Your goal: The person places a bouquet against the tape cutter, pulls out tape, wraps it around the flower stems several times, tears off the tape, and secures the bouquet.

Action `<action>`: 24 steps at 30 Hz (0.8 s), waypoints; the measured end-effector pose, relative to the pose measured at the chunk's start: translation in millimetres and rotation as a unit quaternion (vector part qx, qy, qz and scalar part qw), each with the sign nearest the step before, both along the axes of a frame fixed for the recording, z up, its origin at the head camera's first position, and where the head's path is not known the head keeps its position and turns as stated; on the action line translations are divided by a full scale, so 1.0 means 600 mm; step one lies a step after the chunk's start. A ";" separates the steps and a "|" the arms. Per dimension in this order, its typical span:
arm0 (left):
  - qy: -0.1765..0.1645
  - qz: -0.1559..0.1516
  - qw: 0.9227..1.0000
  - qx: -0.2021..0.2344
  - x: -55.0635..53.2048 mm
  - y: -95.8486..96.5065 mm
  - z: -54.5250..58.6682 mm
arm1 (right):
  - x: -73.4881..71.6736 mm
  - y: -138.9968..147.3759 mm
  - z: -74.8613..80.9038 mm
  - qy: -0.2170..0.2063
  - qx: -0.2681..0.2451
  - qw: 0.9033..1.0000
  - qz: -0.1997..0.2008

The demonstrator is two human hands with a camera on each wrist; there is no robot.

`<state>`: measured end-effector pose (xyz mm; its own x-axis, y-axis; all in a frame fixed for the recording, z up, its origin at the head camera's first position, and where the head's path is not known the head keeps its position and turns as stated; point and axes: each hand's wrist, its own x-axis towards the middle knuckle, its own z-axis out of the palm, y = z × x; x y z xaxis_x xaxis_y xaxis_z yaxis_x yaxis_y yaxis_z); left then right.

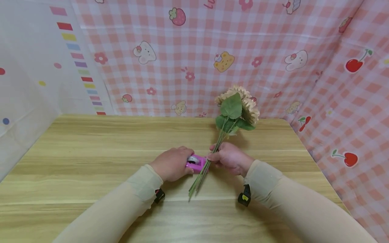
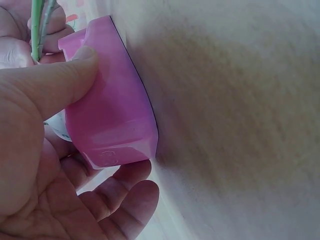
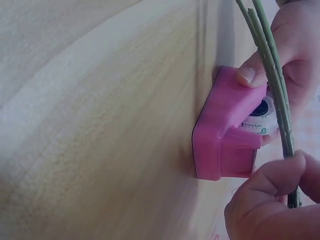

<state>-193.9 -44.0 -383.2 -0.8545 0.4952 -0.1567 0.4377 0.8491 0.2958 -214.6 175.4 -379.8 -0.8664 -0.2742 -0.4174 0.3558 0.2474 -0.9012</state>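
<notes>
My left hand grips a pink tape dispenser by its sides, thumb on the near side. A roll of clear tape sits in the dispenser, which stands on the wooden table. In my right hand, thumb and fingers pinch a bunch of artificial flowers by the green stems. Pale cream blooms and green leaves lean up and away to the right, while the stem ends slant down toward me. The stems pass right in front of the dispenser's cutter end, beside my right fingers.
The wood-grain table spreads out around both hands. Behind it hangs a pink checked cloth with cartoon prints, which continues along the right side. A white cloth with coloured dots covers the left side.
</notes>
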 end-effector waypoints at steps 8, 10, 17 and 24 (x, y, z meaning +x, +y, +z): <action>0.001 -0.001 1.000 0.002 0.000 0.001 0.002 | 0.002 0.005 0.005 -0.024 -0.057 0.998 0.033; 0.000 0.000 1.000 0.001 0.001 0.000 0.001 | 0.001 0.007 0.006 -0.030 -0.065 0.997 0.041; 0.004 0.000 1.000 0.001 0.000 -0.001 -0.002 | -0.001 0.011 0.008 -0.048 -0.088 0.994 0.043; 0.004 0.002 1.000 0.002 0.001 0.000 -0.002 | 0.001 0.012 0.014 -0.062 -0.105 0.992 0.033</action>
